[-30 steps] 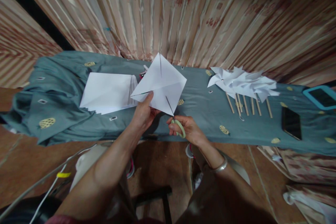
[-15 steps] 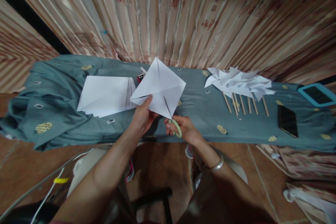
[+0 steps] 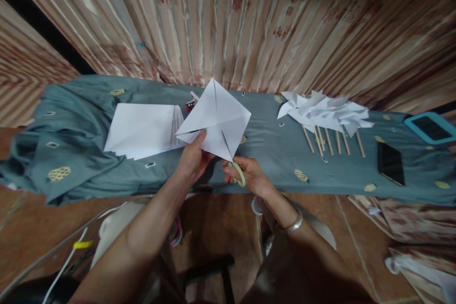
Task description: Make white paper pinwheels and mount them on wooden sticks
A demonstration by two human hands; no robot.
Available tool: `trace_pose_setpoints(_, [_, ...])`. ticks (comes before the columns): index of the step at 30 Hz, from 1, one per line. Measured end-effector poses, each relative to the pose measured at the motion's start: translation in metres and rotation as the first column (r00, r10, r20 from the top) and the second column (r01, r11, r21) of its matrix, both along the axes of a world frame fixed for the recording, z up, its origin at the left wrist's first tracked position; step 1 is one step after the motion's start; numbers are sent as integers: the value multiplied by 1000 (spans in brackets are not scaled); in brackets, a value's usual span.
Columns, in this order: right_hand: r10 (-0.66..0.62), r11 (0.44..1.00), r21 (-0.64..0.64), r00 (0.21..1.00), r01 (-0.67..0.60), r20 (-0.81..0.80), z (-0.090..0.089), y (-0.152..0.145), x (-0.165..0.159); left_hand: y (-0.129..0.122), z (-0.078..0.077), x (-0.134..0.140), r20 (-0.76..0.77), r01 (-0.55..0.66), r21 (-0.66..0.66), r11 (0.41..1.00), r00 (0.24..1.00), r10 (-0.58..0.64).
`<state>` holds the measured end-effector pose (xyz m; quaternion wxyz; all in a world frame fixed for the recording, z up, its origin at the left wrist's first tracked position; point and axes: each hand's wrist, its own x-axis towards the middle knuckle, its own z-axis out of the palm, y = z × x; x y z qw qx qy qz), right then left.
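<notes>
My left hand (image 3: 195, 157) pinches a white square of paper (image 3: 228, 107) near its left corner, thumb on top. The sheet is turned like a diamond, with slits running inward from its left, top and near corners. At the near corner, my right hand (image 3: 247, 173) grips a pair of scissors (image 3: 239, 174) by the pale green handles. The blades are mostly hidden at the paper's slit, so I cannot tell how far apart they are. To the left, a fanned stack of white paper (image 3: 142, 126) lies on the cloth.
Several white paper pinwheels (image 3: 327, 111) on wooden sticks lie to the right. Beyond them are a dark phone (image 3: 391, 164) and a blue-framed device (image 3: 432, 128). A small red and silver item (image 3: 190, 105) sits behind the paper. Teal cloth (image 3: 270, 166) covers the narrow table; a curtain (image 3: 228, 23) hangs behind.
Almost nothing differs. The paper's right corner and my right hand with the scissors have shifted very slightly left; both hands keep their hold.
</notes>
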<state>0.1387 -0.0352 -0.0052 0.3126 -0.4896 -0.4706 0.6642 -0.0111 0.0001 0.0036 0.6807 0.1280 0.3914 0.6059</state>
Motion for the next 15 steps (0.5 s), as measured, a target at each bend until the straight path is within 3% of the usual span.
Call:
trace_pose_setpoints(9, [41,998,-40,998,-43,-47,2,0,0,2,0,-3,-17,-1,-4,1000,1000,1])
trace_pose_setpoints(15, [46,999,20,999,-46,-13,-1,0,1,0,0,0,-15,32,-8,999,999,-32])
